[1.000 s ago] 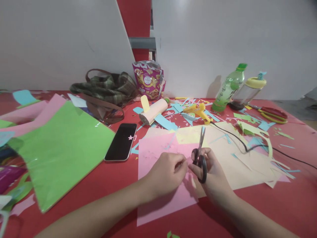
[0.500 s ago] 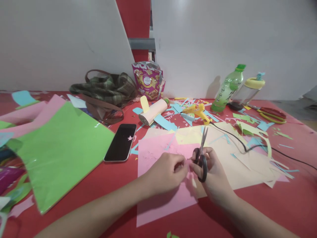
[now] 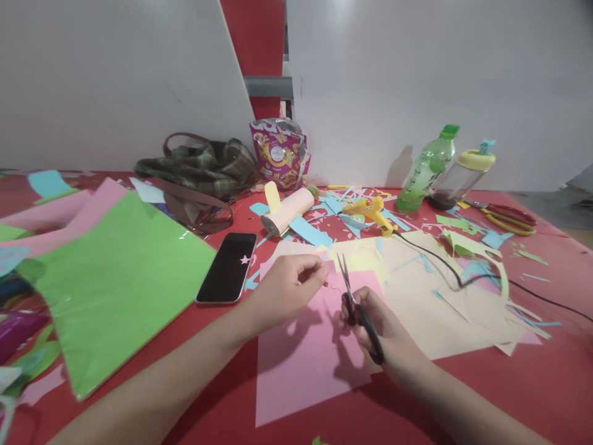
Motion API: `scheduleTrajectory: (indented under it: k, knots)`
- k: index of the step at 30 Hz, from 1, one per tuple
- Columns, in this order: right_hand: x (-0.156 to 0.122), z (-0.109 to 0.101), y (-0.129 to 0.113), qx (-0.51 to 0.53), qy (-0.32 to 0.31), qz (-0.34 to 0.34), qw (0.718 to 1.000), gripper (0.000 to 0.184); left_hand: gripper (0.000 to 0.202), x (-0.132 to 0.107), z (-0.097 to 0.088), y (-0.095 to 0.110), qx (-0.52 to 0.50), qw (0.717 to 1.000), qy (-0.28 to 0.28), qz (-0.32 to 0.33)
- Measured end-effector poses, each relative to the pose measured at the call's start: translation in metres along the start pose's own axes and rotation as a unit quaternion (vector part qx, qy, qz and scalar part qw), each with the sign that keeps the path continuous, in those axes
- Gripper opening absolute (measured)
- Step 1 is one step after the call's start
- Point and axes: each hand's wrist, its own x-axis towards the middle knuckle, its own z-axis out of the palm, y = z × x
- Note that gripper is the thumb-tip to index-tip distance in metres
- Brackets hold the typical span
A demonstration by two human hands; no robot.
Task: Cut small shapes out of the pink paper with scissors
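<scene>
My right hand [image 3: 377, 330] is wrapped round a pair of scissors [image 3: 353, 300] with black handles, its narrow blades pointing up and slightly apart. To its left, my left hand [image 3: 291, 284] is closed in a pinch; whatever small thing its fingertips may hold is too small to make out. Both hands are above a sheet of pink paper [image 3: 296, 377], and tiny pink scraps lie near the fingers. A small pink paper star [image 3: 245, 259] rests on the black screen of a phone [image 3: 227, 272], left of my left hand.
Behind the hands lie a light pink paper roll [image 3: 290, 210], blue strips and a yellow glue gun [image 3: 370, 213] with a black cord. A green bottle [image 3: 426, 170], a clear cup [image 3: 461, 179] and more scissors [image 3: 507, 217] stand or lie right. Green paper [image 3: 125, 278] covers the left.
My hands have come apart: the left has moved left and up, the right a little left and down. The scissors have tilted to the left with the right hand.
</scene>
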Motion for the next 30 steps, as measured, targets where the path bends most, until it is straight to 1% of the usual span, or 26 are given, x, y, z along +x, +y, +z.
scheduleTrajectory:
  k: [3, 8, 11, 15, 21, 27, 30]
  knots:
    - [-0.001, 0.0, -0.001, -0.014, -0.04, 0.005, 0.999, 0.043, 0.03, -0.0006, -0.004, 0.0022, -0.004, 1.0, -0.004, 0.002]
    - [-0.003, -0.0036, 0.0031, 0.008, -0.086, 0.014, 0.996, 0.043, 0.028, -0.0006, -0.0048, 0.0037, -0.025, 0.999, -0.026, -0.004]
    - [-0.0034, -0.0062, 0.0058, 0.017, -0.095, 0.013, 0.995, 0.04, 0.028, -0.0003, -0.0059, 0.0031, -0.033, 0.998, -0.045, -0.01]
    - [-0.0029, -0.0063, 0.0032, 0.012, -0.095, 0.008, 0.995, 0.039, 0.027, -0.0004, -0.0078, 0.0022, -0.035, 0.997, -0.063, -0.021]
    - [-0.0056, -0.0048, -0.0002, 0.011, -0.104, 0.019, 0.994, 0.04, 0.027, -0.0004, -0.0088, 0.0031, -0.036, 0.997, -0.068, -0.019]
    - [-0.0042, -0.0063, 0.0021, 0.011, -0.109, 0.027, 0.994, 0.041, 0.029, -0.0004, -0.0097, 0.0043, -0.053, 0.996, -0.07, -0.018]
    - [-0.0027, -0.0085, 0.0044, 0.01, -0.116, 0.026, 0.993, 0.04, 0.028, -0.0005, -0.0102, 0.0051, -0.062, 0.995, -0.081, -0.018]
